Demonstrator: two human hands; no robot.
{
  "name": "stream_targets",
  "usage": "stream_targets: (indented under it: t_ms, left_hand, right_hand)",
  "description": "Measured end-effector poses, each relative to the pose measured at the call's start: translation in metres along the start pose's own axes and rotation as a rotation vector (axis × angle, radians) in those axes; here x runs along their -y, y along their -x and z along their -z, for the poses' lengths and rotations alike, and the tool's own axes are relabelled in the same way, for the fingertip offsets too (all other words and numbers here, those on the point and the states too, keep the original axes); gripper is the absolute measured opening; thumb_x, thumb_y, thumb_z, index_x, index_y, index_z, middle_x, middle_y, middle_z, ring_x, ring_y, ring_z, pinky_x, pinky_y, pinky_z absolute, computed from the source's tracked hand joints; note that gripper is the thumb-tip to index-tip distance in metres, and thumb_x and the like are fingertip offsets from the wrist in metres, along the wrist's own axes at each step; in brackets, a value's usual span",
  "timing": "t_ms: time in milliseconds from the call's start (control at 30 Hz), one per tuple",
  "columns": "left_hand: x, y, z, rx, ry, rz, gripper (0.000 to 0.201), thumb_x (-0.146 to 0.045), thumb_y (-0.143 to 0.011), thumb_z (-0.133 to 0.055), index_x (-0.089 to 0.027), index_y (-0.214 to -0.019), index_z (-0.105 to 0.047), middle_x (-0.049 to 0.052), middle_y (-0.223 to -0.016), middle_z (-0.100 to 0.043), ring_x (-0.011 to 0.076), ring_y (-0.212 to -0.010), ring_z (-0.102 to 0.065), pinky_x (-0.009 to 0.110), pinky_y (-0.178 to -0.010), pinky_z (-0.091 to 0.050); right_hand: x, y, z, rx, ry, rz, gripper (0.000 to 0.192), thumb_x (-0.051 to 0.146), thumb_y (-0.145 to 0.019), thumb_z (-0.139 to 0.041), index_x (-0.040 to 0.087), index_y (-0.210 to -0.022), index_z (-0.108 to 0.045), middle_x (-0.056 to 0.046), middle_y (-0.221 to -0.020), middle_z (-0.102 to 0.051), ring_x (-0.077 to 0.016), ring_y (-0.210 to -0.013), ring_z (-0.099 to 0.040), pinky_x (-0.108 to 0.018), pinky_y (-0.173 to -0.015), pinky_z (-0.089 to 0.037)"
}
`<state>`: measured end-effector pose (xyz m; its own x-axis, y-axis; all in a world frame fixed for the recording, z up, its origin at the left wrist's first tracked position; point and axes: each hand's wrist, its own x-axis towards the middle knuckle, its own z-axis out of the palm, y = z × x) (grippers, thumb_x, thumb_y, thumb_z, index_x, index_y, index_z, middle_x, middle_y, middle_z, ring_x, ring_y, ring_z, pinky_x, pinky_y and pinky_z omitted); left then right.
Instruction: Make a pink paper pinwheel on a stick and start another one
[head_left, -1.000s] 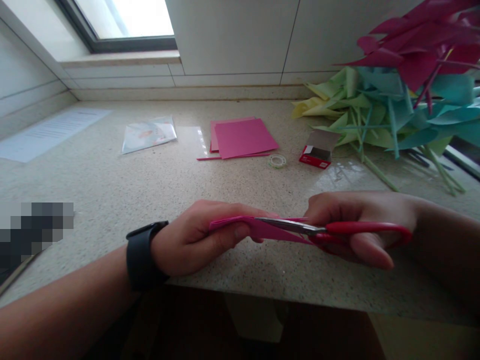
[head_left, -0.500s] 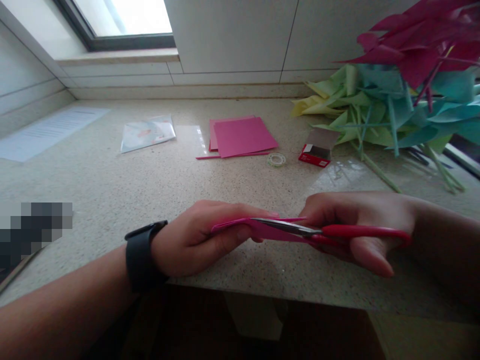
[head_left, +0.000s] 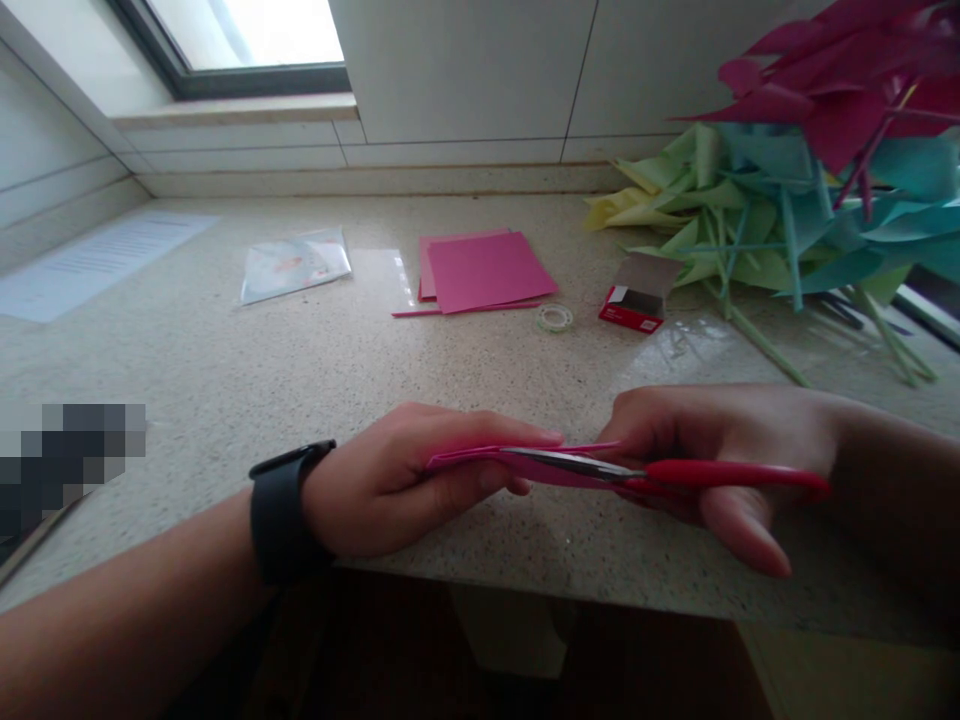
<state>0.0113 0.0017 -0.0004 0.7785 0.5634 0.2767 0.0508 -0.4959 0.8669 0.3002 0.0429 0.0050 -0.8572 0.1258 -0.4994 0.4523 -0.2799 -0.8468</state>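
Near the front edge of the counter, my left hand (head_left: 412,480) is closed on a folded piece of pink paper (head_left: 551,472), pinched between the thumb and fingers. My right hand (head_left: 720,450) grips red-handled scissors (head_left: 720,474), with the thumb through a handle loop. Their blades (head_left: 566,461) point left and lie along the paper, the tips close to my left thumb. The right fingers are partly hidden behind the handles. A dark watch (head_left: 289,510) is on my left wrist.
Pink paper sheets (head_left: 487,270) lie at mid-counter, beside a tape roll (head_left: 554,318) and a small open red box (head_left: 631,315). Paper pinwheel-like shapes (head_left: 795,210) pile up at right. A plastic packet (head_left: 296,265) and printed sheet (head_left: 112,260) lie left.
The scissors and my right hand have dropped slightly and shifted a little right. The blades look closer together against the paper. My left hand has barely moved.
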Motion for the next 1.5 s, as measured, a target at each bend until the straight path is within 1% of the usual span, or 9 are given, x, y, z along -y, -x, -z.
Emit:
stream_targets:
  t_ms: [133, 267, 433, 600, 800, 1033, 1167, 1400, 1500]
  left_hand:
    - [0.002, 0.000, 0.000, 0.003, 0.024, 0.013, 0.036, -0.016, -0.100, -0.051, -0.009, -0.135, -0.059, 0.012, -0.101, -0.077, 0.0159, -0.088, -0.072, 0.023, -0.072, -0.055]
    - [0.002, 0.000, 0.000, 0.001, 0.042, 0.026, 0.035, -0.017, -0.101, -0.050, -0.008, -0.134, -0.059, 0.012, -0.100, -0.077, 0.0165, -0.088, -0.072, 0.023, -0.071, -0.055]
    - [0.001, 0.000, 0.000, 0.012, 0.049, 0.027, 0.034, -0.018, -0.102, -0.049, -0.010, -0.133, -0.060, 0.012, -0.101, -0.077, 0.0171, -0.089, -0.072, 0.025, -0.074, -0.055]
    - [0.001, 0.000, 0.000, 0.017, 0.032, 0.018, 0.034, -0.018, -0.101, -0.049, -0.010, -0.132, -0.060, 0.012, -0.100, -0.077, 0.0164, -0.089, -0.072, 0.024, -0.076, -0.054]
    - [0.001, 0.000, -0.001, 0.023, 0.024, 0.009, 0.033, -0.018, -0.101, -0.049, -0.011, -0.132, -0.060, 0.012, -0.100, -0.077, 0.0171, -0.091, -0.073, 0.026, -0.079, -0.055]
    - [0.000, 0.001, -0.001, 0.021, 0.023, 0.023, 0.034, -0.019, -0.102, -0.049, -0.009, -0.132, -0.060, 0.012, -0.101, -0.077, 0.0169, -0.091, -0.072, 0.025, -0.079, -0.054]
    - [0.000, 0.001, -0.001, 0.027, 0.028, 0.033, 0.035, -0.019, -0.101, -0.050, -0.009, -0.133, -0.060, 0.012, -0.103, -0.077, 0.0168, -0.092, -0.071, 0.026, -0.080, -0.053]
    - [0.001, 0.000, 0.000, 0.025, 0.024, 0.049, 0.036, -0.023, -0.103, -0.048, -0.011, -0.135, -0.059, 0.011, -0.101, -0.075, 0.0164, -0.090, -0.069, 0.025, -0.075, -0.051]
    - [0.001, 0.000, 0.000, 0.022, 0.027, 0.054, 0.036, -0.023, -0.103, -0.047, -0.011, -0.135, -0.059, 0.011, -0.101, -0.075, 0.0162, -0.089, -0.069, 0.024, -0.074, -0.051]
  right_hand:
    - [-0.005, -0.003, 0.001, 0.004, -0.004, 0.032, 0.053, 0.061, -0.067, -0.083, 0.018, -0.069, -0.054, 0.009, -0.051, -0.047, -0.0055, -0.044, -0.032, -0.019, -0.036, -0.024]
    - [-0.003, -0.005, 0.000, 0.004, -0.011, 0.041, 0.053, 0.060, -0.064, -0.085, 0.018, -0.069, -0.054, 0.009, -0.049, -0.046, -0.0053, -0.042, -0.030, -0.019, -0.035, -0.022]
    - [0.006, 0.000, -0.002, -0.001, 0.062, 0.016, 0.063, 0.075, -0.063, -0.075, 0.016, -0.078, -0.057, 0.009, -0.056, -0.045, -0.0061, -0.049, -0.034, -0.019, -0.040, -0.026]
    - [0.012, 0.000, -0.004, 0.016, 0.090, 0.039, 0.064, 0.076, -0.065, -0.071, 0.016, -0.082, -0.058, 0.010, -0.057, -0.042, -0.0056, -0.049, -0.034, -0.018, -0.040, -0.025]
    - [0.008, -0.003, -0.004, -0.028, 0.127, 0.023, 0.068, 0.080, -0.060, -0.072, 0.016, -0.076, -0.054, 0.009, -0.057, -0.042, -0.0060, -0.051, -0.033, -0.019, -0.041, -0.026]
    - [-0.002, -0.008, -0.001, -0.003, 0.041, 0.090, 0.057, 0.068, -0.065, -0.081, 0.018, -0.070, -0.053, 0.010, -0.049, -0.042, -0.0046, -0.042, -0.028, -0.017, -0.034, -0.021]
    - [-0.002, -0.006, 0.001, -0.035, 0.103, 0.076, 0.053, 0.065, -0.070, -0.079, 0.017, -0.072, -0.056, 0.009, -0.053, -0.044, -0.0057, -0.046, -0.032, -0.018, -0.038, -0.025]
    - [0.002, -0.005, 0.002, -0.026, 0.085, 0.053, 0.065, 0.076, -0.059, -0.078, 0.016, -0.073, -0.057, 0.008, -0.052, -0.046, -0.0057, -0.045, -0.031, -0.019, -0.037, -0.025]
    - [0.002, -0.006, 0.001, -0.030, 0.075, 0.068, 0.065, 0.076, -0.061, -0.077, 0.016, -0.073, -0.056, 0.008, -0.053, -0.046, -0.0057, -0.045, -0.033, -0.019, -0.038, -0.025]
